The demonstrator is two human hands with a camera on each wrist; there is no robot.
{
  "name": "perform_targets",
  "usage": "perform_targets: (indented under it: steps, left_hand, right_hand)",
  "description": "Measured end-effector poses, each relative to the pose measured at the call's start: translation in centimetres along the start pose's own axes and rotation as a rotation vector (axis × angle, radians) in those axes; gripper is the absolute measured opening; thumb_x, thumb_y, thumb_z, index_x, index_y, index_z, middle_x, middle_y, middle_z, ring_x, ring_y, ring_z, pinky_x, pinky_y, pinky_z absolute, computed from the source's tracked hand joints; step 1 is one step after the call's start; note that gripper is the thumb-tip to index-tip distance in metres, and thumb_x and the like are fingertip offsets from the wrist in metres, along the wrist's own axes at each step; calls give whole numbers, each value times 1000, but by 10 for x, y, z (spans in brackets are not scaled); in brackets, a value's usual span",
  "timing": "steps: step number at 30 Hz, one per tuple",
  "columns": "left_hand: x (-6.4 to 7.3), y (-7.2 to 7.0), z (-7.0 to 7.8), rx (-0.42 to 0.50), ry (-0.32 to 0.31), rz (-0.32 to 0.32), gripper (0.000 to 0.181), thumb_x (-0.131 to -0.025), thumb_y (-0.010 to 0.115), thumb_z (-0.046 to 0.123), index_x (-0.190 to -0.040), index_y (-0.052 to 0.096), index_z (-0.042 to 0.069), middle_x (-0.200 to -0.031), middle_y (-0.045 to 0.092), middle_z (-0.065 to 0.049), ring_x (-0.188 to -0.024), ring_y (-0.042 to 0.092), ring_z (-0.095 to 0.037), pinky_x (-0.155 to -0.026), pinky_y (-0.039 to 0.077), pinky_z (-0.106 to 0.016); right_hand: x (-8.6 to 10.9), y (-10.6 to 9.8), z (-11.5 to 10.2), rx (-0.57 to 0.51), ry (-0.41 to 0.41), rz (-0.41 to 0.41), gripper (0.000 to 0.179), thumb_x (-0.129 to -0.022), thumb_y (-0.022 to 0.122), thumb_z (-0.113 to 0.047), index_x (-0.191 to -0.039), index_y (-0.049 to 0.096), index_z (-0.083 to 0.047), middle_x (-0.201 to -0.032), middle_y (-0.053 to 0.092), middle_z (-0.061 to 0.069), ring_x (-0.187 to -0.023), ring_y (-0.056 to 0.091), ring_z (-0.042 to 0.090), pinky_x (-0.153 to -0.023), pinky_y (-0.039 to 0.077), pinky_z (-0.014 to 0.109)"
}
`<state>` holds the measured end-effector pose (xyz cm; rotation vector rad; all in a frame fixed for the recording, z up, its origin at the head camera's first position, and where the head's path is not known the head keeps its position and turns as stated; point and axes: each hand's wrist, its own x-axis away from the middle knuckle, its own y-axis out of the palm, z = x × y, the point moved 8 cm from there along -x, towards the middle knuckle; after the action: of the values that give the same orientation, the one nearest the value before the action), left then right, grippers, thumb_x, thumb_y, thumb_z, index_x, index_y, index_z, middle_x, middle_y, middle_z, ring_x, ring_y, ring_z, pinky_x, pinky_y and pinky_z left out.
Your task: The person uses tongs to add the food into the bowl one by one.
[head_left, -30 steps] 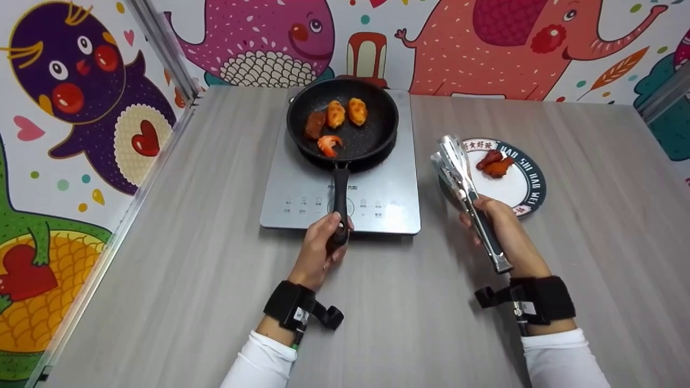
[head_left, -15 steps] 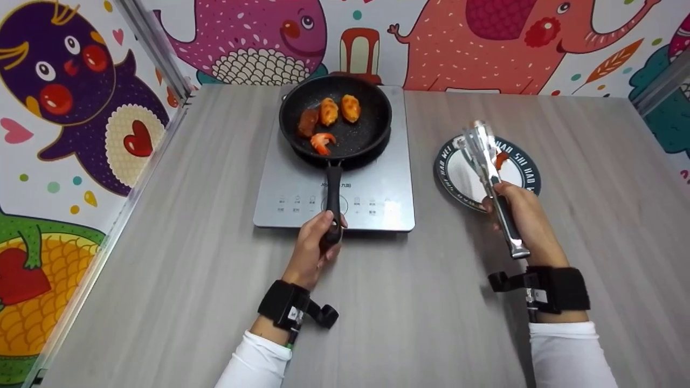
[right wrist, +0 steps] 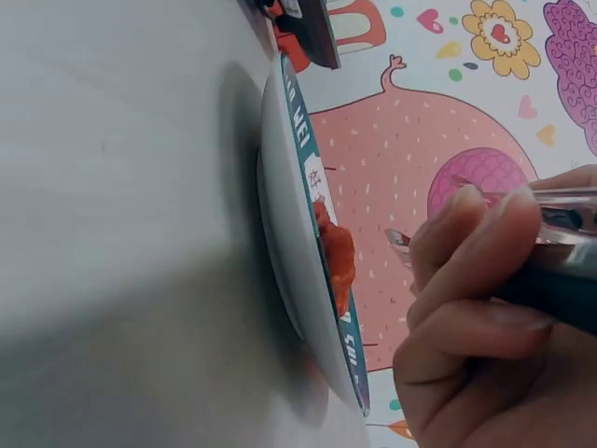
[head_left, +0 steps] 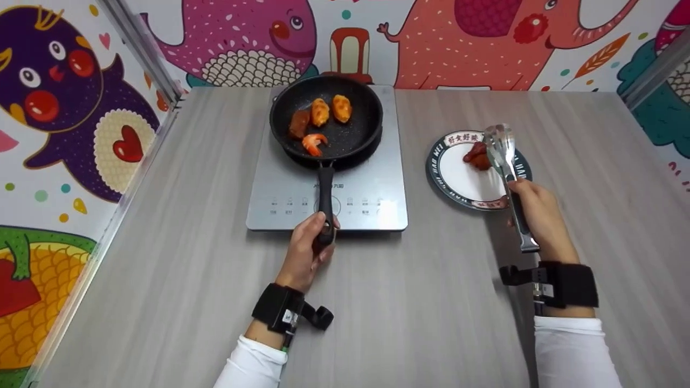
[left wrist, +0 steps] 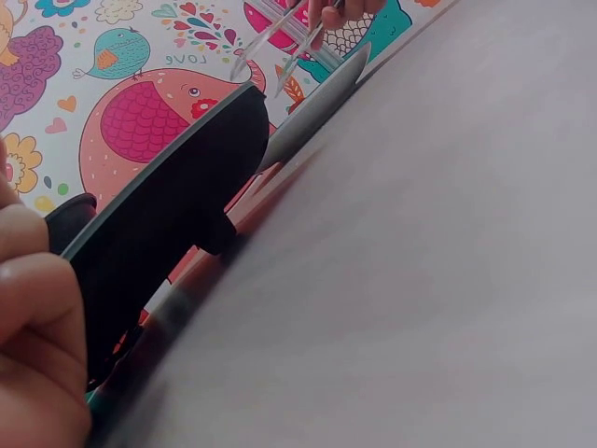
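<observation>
The left hand (head_left: 303, 250) wraps its fingers round the handle (head_left: 325, 186) of the frying pan (head_left: 353, 137) over the induction cooktop (head_left: 377, 199), the right hand (head_left: 542, 215) grips metal tongs (head_left: 502, 153) above the plate (head_left: 458, 180), and I'd pinch the slippery-looking, probably tender glazed meat pieces (head_left: 477, 157) there gently mid-body.

Open table (head_left: 426, 285) lies between cooker (head_left: 372, 180), left, and plate (head_left: 463, 183), right; tongs (head_left: 506, 161) overhang the plate's right side; a wall (head_left: 347, 59) closes the far edge.
</observation>
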<state>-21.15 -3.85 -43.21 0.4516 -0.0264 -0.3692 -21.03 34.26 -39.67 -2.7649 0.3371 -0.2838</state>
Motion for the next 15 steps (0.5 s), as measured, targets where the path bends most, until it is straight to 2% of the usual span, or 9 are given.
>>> perform_targets:
  steps: [3,6,9,13,15]
  left_hand:
    - [2,-1,-1,0,-1,6,38,-91,46,38,-91,52,1,-52,38,2,-39,31,-8,-32,17,-24]
    - [1,-2,-2,-6,-4,5,38,-91,46,39,-91,53,1,-52,39,2,-39,31,-8,-32,17,-25]
    - [0,-3,-2,-15,-1,9,39,-90,47,40,-91,53,1,-53,39,2,-39,30,-8,-31,15,-26]
    - [-1,-3,-2,-18,4,14,41,-89,49,42,-92,53,1,-53,38,1,-39,30,-8,-31,14,-27]
    - [-1,-3,-2,-17,5,13,41,-89,49,42,-91,53,1,-53,38,1,-39,30,-8,-31,14,-26]
  right_hand:
    - [-1,0,2,79,-5,9,43,-92,43,-37,-120,50,-5,-78,59,5,-45,51,15,-40,44,29]
    - [-2,-3,3,150,-7,42,52,-92,41,-36,-133,39,-5,-84,57,10,-50,53,17,-42,45,29]
    - [-3,-6,3,233,-22,67,56,-92,39,-38,-136,35,-3,-98,55,18,-68,54,19,-52,44,26]
    - [-3,-7,4,340,-36,73,60,-92,37,-42,-136,33,-2,-119,48,24,-94,47,25,-67,39,26]
    - [-3,-7,4,375,-32,65,63,-91,37,-44,-137,30,-2,-126,43,24,-98,44,29,-69,39,28]
